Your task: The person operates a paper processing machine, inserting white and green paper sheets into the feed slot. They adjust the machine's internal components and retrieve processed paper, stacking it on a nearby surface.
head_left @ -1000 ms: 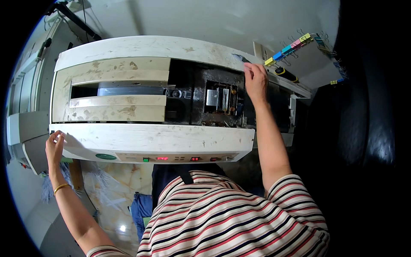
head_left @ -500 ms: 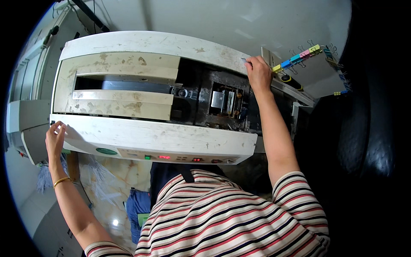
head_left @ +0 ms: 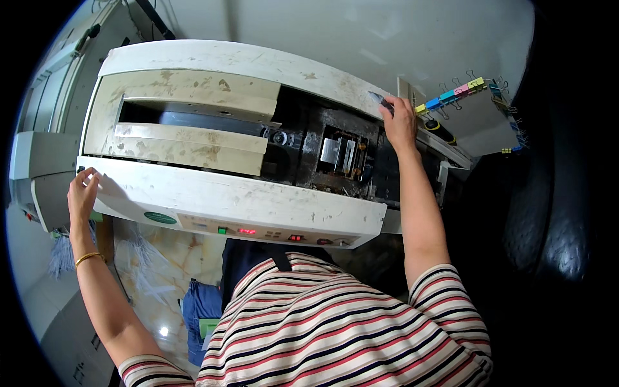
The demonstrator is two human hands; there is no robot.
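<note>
The left hand (head_left: 82, 195) had its fingers loosely bent at the near left corner of a long, scuffed white-and-beige machine (head_left: 251, 188); whether they gripped anything could not be told. Right of those fingers came a stained beige slotted cover (head_left: 193, 150), then a shiny silver metal block (head_left: 330, 150) in a dark bay. Further right, the right hand (head_left: 402, 124) had its fingers closed on a slim dark tool (head_left: 385, 104) with a pale pointed tip, a black-and-yellow handle (head_left: 441, 131) just right of them.

Scuffed white machine casing (head_left: 245, 195), smudged cream cover (head_left: 193, 155), shiny metal plate (head_left: 330, 151), glossy floor (head_left: 196, 253)
</note>
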